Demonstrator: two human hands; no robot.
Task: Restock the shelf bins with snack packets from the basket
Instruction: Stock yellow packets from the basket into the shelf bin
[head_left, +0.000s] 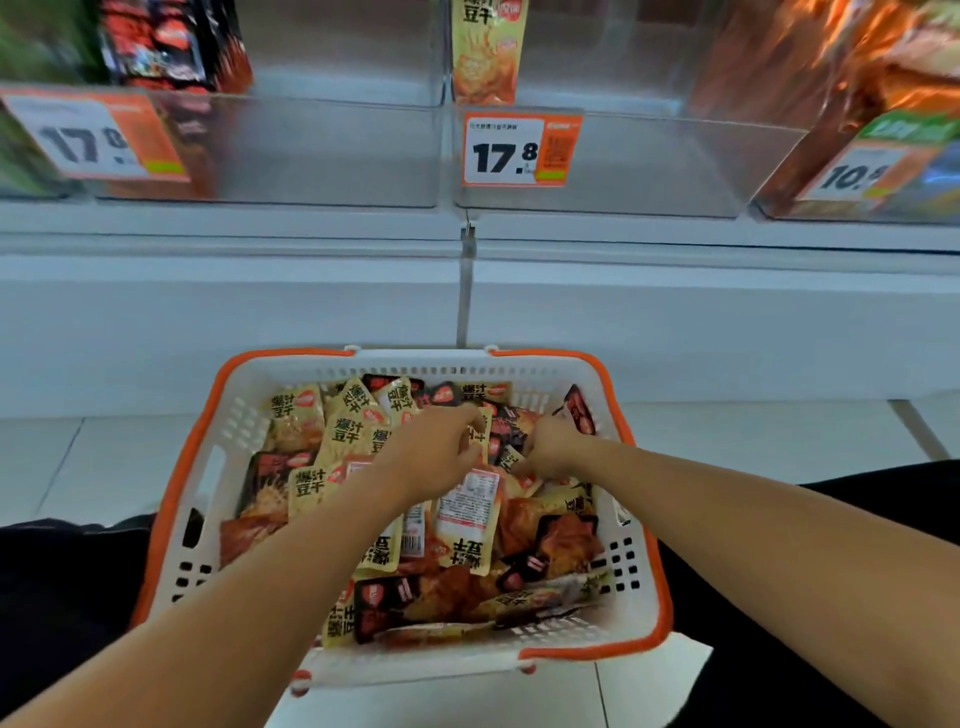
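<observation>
A white basket with an orange rim (171, 499) stands on the floor between my knees, full of several yellow and dark red snack packets (311, 447). Both my hands are down among the packets near the far side. My left hand (441, 447) has its fingers curled around a yellow packet (485, 431). My right hand (553, 447) is curled into the pile and grips packets beneath it; which ones is hidden. Above, the clear shelf bin (597, 161) with the 17.8 price tag holds one upright yellow packet (485, 52).
The clear bin (322, 150) to the left holds dark red packets (171, 41) at its left end. A bin at the far right (852, 171) holds orange packs. A white shelf base (260, 322) runs below the bins. White floor tiles lie around the basket.
</observation>
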